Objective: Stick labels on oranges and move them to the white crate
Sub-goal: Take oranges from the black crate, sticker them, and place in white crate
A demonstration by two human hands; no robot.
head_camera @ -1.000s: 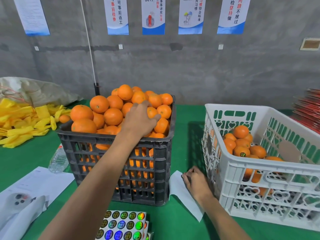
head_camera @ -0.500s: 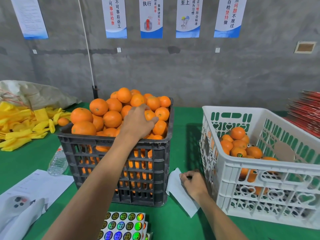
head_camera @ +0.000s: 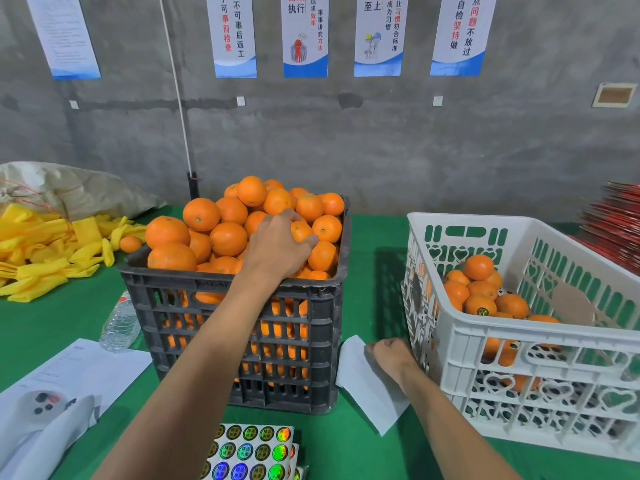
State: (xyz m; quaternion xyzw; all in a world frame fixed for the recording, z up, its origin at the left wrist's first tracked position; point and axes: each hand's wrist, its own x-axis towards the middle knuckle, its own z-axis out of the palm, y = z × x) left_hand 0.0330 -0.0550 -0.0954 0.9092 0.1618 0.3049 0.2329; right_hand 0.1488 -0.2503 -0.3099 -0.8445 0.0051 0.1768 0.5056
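Left hand curled around an orange atop the heaped black crate; right hand fingers bent on white paper beside white crate, pinch indeterminable; label sheet at near edge.

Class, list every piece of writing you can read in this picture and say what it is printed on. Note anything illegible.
"宁可事前检查 不可事后返工": second poster from the left.
"执行", "事事讲究方法": third poster.
"至上", "让习惯符合标准": fourth poster.
"自检坚持做", "问题不放过": fifth poster.
Too small or blurred to read: leftmost poster, label sheet, paper sheet.
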